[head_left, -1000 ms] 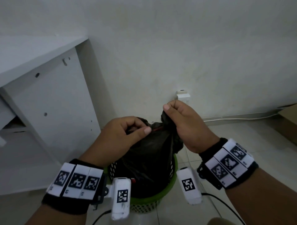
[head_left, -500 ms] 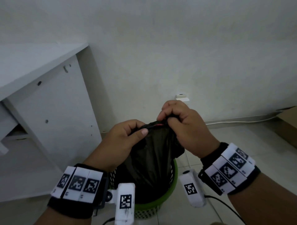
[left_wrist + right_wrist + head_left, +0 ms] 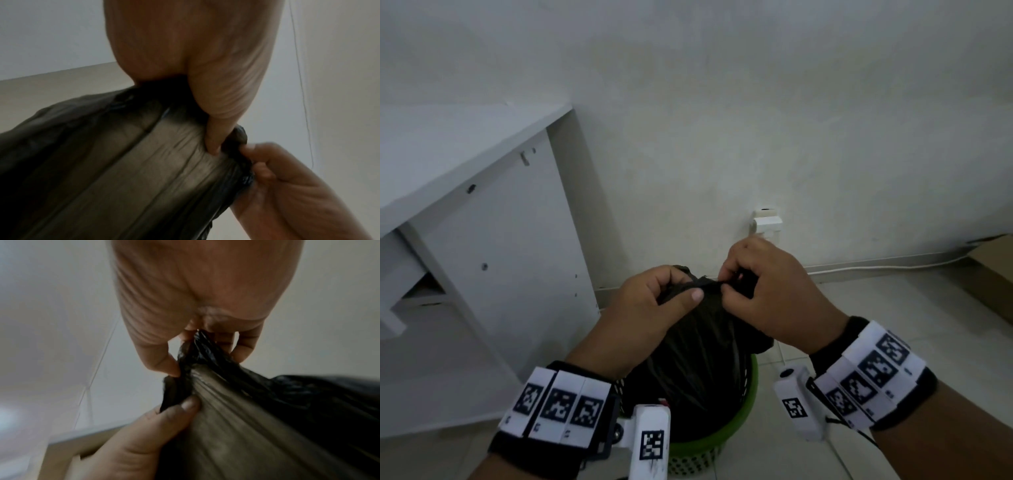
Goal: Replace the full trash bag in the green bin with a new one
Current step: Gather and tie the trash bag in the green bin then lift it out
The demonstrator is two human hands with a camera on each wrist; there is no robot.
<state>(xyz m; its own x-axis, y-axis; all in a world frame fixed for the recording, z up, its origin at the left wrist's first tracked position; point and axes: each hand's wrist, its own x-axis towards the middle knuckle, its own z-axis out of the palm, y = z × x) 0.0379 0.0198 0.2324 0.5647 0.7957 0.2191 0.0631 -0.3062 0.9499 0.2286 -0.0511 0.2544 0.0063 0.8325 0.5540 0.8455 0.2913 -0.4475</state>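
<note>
While both hands pinch, crinkled black bag [image 3: 698, 349]

white desk [image 3: 465, 164], wall socket [image 3: 767, 222], cardboard box [image 3: 993, 270]

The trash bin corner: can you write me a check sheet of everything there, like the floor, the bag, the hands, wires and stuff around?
Surface: pale tiled floor, bin standing on it.
Job's things: black trash bag still sits in the green bin, its top gathered into a bunch. New bag: nothing seen.
Clutter: cardboard box at the right edge.
Grippers: left hand pinches the bag's bunched top; right hand pinches it too, right beside the left.
Cables: white cable runs along the wall's foot; thin black lead hangs from the right wrist gear.
Surroundings: white wall, white cabinet to the left, white wall fitting behind the hands.
</note>
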